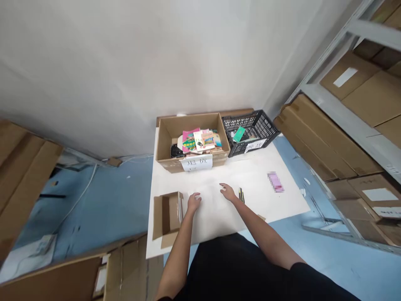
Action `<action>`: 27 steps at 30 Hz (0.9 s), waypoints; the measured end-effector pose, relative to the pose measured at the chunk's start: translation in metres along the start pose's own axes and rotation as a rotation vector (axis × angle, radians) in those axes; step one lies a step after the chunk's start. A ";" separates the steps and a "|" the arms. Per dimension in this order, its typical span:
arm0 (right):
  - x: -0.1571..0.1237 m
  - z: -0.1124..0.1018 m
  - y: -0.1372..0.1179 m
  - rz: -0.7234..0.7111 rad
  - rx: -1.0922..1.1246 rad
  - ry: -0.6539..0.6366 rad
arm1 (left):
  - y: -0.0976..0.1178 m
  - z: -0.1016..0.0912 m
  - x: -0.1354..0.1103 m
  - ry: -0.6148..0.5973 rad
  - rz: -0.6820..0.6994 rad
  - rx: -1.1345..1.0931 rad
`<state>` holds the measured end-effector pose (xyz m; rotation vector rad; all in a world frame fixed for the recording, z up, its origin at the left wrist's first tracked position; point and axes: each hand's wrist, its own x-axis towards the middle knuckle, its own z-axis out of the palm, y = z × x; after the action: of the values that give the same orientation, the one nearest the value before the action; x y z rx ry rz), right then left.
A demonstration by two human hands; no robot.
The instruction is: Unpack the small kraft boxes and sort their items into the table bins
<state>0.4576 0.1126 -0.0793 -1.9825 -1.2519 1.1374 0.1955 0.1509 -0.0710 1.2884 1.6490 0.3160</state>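
Two bare hands, nothing in either, hover or rest above a white table [244, 171] in the head view.
The left hand [194, 203], fingers loosely curled and parted from the thumb, is nearer the small box [158, 215], which stands open just to its left, long axis running away from the person. The right hand [228, 192] points inward, fingers half spread; a slim dark item [241, 195] lies just to its right, lengthwise away from the person. Beyond both stand a large box [171, 166] of booklets [203, 140] and a crate [269, 129].
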 end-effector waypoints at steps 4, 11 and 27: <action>-0.035 0.033 0.034 0.028 -0.372 -0.277 | -0.051 0.031 -0.026 -0.027 -0.152 0.092; -0.064 0.060 0.058 0.039 -0.599 -0.366 | -0.073 0.071 -0.054 -0.051 -0.149 0.205; -0.055 0.035 -0.018 0.096 0.637 -0.094 | 0.008 0.080 -0.145 0.070 0.304 -0.284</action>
<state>0.4074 0.0708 -0.0625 -1.5279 -0.7081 1.4664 0.2580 0.0039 -0.0280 1.3173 1.4023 0.7596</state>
